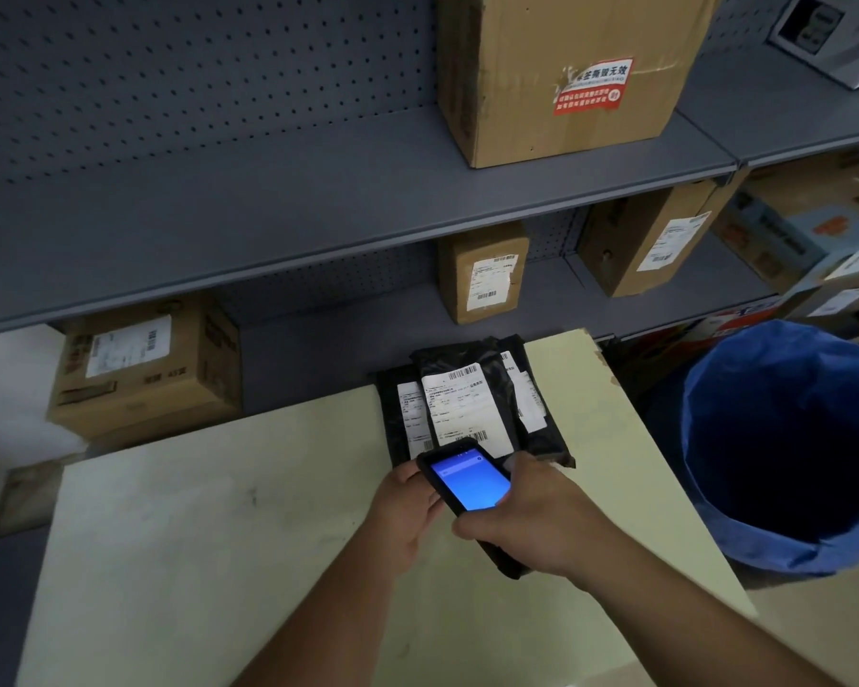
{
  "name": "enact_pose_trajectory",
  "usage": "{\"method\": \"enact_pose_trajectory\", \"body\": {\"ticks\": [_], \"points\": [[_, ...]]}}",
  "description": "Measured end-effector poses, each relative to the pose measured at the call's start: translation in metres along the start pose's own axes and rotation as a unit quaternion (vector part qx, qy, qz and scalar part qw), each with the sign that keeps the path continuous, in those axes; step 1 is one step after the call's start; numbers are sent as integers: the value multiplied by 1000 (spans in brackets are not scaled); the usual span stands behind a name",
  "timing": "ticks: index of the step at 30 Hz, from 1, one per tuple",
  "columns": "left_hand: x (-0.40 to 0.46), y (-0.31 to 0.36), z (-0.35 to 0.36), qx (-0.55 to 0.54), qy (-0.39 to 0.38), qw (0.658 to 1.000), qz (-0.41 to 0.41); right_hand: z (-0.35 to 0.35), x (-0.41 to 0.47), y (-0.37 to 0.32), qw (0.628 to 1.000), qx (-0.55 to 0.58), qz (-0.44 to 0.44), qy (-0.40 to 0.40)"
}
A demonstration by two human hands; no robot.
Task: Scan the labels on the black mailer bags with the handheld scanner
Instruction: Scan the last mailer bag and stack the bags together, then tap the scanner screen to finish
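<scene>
Head view: both hands' grip (472, 508) closed around scanner (467, 480), mailer bags (467, 404) just beyond.

Label (459, 408) print too small to read; scanner (469, 480) hides the stack's near edge (lower bags mostly covered).

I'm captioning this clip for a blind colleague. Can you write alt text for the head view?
Both hands, left and right, hold a scanner with a lit blue screen over a stack of black mailer bags with white labels, on a pale table. Grey shelves of cardboard boxes stand behind; a blue-lined bin stands at right.
</scene>
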State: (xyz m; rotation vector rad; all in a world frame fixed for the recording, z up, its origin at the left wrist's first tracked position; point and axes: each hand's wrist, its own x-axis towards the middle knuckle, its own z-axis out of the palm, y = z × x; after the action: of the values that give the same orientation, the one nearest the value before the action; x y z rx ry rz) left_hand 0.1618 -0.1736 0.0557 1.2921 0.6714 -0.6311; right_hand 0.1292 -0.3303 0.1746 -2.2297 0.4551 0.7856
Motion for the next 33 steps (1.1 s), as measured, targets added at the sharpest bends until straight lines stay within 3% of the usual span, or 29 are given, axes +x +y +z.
{"method": "enact_pose_trajectory", "body": {"ticks": [6, 13, 22, 33], "points": [[-7, -5, -49, 11, 12, 1000, 18, 29, -4, -18, 999, -33, -21, -1], [-21, -11, -100, 1, 93, 996, 12, 68, -3, -36, 997, -56, -45, -5], [-35, -27, -142, 174, 151, 968, 97, 122, 0, -40, 998, -53, -31, 11], [-42, -56, -177, 280, 144, 944, 103, 178, 6, -10, 995, -82, 23, 52]]}}
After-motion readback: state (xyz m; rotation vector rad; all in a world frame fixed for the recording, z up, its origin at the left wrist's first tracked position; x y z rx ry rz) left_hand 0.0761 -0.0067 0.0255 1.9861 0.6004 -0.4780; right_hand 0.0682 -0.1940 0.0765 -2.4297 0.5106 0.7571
